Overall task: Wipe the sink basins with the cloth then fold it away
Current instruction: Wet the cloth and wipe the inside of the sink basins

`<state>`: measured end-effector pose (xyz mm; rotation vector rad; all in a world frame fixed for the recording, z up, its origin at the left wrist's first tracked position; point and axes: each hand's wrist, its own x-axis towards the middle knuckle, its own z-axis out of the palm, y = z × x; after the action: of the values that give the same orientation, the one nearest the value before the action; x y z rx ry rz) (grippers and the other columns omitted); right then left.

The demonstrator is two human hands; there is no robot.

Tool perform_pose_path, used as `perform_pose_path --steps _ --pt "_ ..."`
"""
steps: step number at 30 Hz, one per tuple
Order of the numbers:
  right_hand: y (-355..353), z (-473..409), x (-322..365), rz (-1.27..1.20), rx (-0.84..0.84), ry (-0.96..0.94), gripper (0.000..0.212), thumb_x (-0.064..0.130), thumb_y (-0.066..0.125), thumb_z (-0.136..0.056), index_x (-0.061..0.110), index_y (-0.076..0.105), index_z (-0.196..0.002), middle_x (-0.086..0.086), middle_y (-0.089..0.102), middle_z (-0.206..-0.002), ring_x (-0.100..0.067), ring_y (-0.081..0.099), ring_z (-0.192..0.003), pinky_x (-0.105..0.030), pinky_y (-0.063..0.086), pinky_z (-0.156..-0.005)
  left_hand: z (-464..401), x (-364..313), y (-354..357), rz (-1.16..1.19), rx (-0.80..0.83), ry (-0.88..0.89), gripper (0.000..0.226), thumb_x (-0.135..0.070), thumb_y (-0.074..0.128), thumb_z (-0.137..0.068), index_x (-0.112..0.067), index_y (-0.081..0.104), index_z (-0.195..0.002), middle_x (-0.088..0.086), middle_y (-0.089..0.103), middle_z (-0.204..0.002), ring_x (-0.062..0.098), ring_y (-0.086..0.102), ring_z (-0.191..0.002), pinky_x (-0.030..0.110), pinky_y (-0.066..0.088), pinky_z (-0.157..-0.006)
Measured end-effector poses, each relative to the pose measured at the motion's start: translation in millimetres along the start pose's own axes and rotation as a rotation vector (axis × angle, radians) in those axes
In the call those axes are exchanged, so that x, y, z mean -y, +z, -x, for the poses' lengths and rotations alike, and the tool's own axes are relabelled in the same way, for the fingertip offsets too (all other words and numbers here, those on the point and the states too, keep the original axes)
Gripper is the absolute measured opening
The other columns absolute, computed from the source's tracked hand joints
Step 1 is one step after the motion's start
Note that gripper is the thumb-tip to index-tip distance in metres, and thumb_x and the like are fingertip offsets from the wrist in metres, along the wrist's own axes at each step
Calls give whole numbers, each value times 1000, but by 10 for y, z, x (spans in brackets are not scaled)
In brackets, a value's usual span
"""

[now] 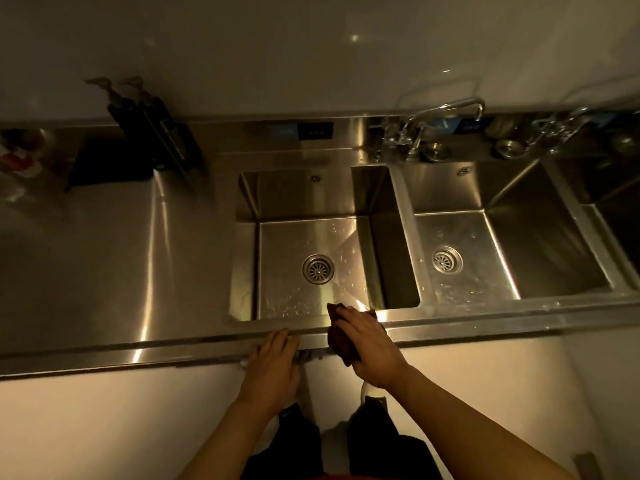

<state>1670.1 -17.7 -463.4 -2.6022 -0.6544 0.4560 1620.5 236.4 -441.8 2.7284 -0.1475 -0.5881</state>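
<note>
Two steel sink basins sit side by side in a steel counter: the left basin (284,237) with water drops round its drain, and the right basin (512,244). A dark brown cloth (341,341) hangs over the counter's front edge at the left basin's near right corner. My right hand (370,344) lies on top of the cloth and holds it against the edge. My left hand (273,358) rests on the counter's front edge just left of it, fingers laid over the rim and holding nothing.
A faucet (446,123) stands behind the divider between the basins, with loose drain strainers (507,148) beside it. A third basin (616,209) shows at the far right. Dark pump bottles (152,129) and a black tray (110,164) stand at the back left of the counter (104,258).
</note>
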Motion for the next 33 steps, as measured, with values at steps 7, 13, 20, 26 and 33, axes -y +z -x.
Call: perform_pose_path --steps 7,13,20,26,33 --pt "-292 475 -646 4 -59 51 84 24 79 -77 23 42 -152 1 29 -165 -22 26 -152 -32 16 -123 -244 -596 192 -58 69 8 62 -34 49 -98 -32 32 -158 -5 26 -166 18 21 -154 49 20 -123" --pt "-448 717 -1023 -21 -71 77 80 20 78 -80 22 43 -152 4 29 -165 -19 26 -152 -30 15 -123 -392 -915 282 16 51 40 61 -28 53 -96 -29 38 -156 -4 33 -163 18 25 -152 46 22 -124" --pt "-663 952 -1370 -20 -83 109 71 19 72 -83 25 47 -149 7 36 -161 -14 34 -147 -33 26 -123 -491 -1114 355 1 69 39 61 -32 48 -98 -33 33 -157 -7 30 -164 15 22 -153 46 22 -124" --pt "-893 914 -1371 -144 -132 186 51 31 70 -86 36 53 -135 15 57 -131 -7 50 -118 -35 46 -103 -539 -1215 336 9 54 27 61 -32 49 -99 -32 33 -158 -5 26 -167 20 22 -153 41 21 -125" --pt "-1574 439 -1319 -347 -382 286 71 19 76 -82 37 37 -138 14 46 -128 -6 58 -100 -20 53 -80 -674 -1375 157 46 9 74 58 -28 53 -99 -33 37 -155 -4 27 -165 19 23 -152 45 23 -124"
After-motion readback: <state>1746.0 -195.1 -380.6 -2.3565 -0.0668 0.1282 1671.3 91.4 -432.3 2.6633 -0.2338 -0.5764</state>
